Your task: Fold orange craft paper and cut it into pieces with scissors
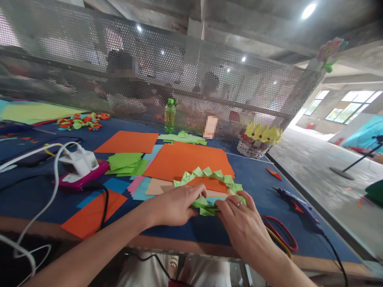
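Note:
A ring of folded green paper (207,172) with pointed tips stands near the table's front edge, its far side over a stack of coloured sheets. My left hand (179,203) pinches its near side from the left, fingers closed on the paper. From the right, my right hand (239,213) grips the same near stretch, thumb and fingers pressed together; a ring is on one finger. The paper directly under my fingertips is partly hidden. Orange sheets (191,159) lie just behind the green ring. Beside my right wrist are scissors (283,235) with red and yellow handles.
On the right lies a glue gun (299,207) with its cord. A basket with a yellow paper crown (260,137) and a green bottle (170,115) stand at the back. Left are a power strip (83,175) with chargers, green squares (127,162) and paper scraps. People sit behind the mesh panel (179,67).

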A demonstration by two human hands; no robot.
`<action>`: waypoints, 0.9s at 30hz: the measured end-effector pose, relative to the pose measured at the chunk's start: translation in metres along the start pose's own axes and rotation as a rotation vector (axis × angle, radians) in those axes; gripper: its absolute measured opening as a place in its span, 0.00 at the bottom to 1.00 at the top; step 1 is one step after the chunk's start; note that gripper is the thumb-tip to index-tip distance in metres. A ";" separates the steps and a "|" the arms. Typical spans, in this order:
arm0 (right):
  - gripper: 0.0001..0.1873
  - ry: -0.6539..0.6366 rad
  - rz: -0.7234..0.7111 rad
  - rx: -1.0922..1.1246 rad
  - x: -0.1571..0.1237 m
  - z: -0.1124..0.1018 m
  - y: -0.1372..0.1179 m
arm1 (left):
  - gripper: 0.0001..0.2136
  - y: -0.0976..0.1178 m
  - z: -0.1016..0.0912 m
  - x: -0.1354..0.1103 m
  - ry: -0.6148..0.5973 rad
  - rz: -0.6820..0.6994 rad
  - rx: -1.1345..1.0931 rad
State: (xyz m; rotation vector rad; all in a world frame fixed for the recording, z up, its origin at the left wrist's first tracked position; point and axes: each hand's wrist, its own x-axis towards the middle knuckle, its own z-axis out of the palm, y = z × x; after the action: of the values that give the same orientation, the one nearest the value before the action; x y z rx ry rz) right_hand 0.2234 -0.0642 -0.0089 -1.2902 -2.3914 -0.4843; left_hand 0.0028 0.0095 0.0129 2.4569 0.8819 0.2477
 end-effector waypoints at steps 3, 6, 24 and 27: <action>0.16 -0.094 0.023 0.105 0.001 0.000 0.002 | 0.12 -0.002 -0.007 -0.002 -0.017 -0.005 -0.055; 0.17 -0.167 0.051 0.178 0.002 0.000 0.005 | 0.13 -0.003 -0.009 -0.003 -0.033 -0.008 -0.082; 0.07 -0.065 0.047 0.140 0.008 0.006 0.006 | 0.14 -0.001 -0.007 0.001 -0.052 -0.043 -0.067; 0.07 -0.063 0.039 0.131 0.008 0.006 0.005 | 0.13 0.000 -0.006 0.002 -0.034 -0.038 -0.074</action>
State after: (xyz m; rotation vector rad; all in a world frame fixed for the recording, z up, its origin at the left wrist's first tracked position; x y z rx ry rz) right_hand 0.2224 -0.0529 -0.0091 -1.3093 -2.4000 -0.2745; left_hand 0.0022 0.0128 0.0179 2.3667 0.8886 0.2210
